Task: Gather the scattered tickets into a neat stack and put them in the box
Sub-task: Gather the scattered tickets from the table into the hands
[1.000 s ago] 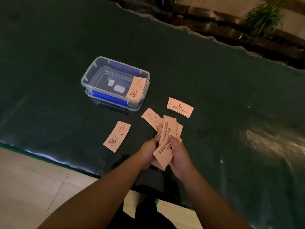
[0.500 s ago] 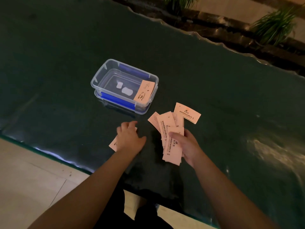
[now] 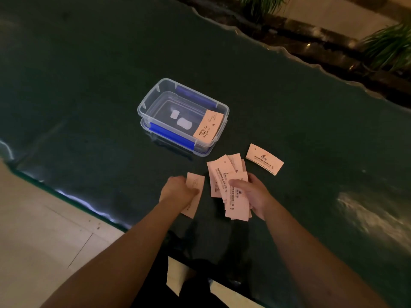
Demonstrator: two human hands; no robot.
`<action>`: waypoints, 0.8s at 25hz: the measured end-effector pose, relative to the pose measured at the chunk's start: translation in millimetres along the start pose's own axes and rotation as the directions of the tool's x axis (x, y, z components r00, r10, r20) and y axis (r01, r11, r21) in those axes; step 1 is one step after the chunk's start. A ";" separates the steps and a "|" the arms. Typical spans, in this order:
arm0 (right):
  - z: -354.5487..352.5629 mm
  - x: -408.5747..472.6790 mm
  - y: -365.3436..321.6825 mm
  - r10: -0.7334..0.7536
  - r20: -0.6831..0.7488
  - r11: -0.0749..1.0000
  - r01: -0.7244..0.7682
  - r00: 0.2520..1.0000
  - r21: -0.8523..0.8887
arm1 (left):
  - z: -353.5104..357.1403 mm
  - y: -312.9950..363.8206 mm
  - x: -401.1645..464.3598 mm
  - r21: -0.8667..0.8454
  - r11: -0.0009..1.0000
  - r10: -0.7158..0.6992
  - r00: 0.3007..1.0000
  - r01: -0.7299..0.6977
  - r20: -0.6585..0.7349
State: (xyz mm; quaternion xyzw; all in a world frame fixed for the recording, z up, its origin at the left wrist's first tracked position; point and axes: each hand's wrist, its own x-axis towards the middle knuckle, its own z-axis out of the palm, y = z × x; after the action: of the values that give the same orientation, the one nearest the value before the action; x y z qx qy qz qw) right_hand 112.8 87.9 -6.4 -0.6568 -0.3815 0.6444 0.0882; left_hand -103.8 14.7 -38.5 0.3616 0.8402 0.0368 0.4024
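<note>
My right hand [image 3: 253, 194] grips a loose fan of several pink tickets [image 3: 229, 185] just above the dark table. My left hand [image 3: 179, 192] is closed on a single pink ticket [image 3: 195, 192], a short way left of the fan. One more ticket [image 3: 264, 158] lies flat on the table to the upper right of my right hand. Another ticket [image 3: 208, 127] leans over the right rim of the clear plastic box [image 3: 155, 96], which stands open beyond my hands and has blue clips.
The dark green table [image 3: 89, 63] has its near edge [image 3: 73, 198] running diagonally at the left, with pale floor tiles below it. Plants [image 3: 387, 47] and a dark ledge sit beyond the far wavy edge. A glare patch shines at the right.
My left hand left the fan, reached left to the lone ticket on the table and closed on it, bringing it toward the fan. My right hand kept hold of the fan.
</note>
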 end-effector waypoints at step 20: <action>34.8 8.7 11.3 0.005 0.011 0.991 -0.007 1.000 0.130 | 3.1 52.0 0.6 -0.430 0.900 -0.053 0.997 0.074 0.060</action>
State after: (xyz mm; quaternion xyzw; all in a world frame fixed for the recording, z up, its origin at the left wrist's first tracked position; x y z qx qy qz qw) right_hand 84.3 72.4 -25.4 -0.6473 -0.3372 0.6718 0.1268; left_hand -71.8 52.6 -22.7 0.2368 0.8131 0.2002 0.4927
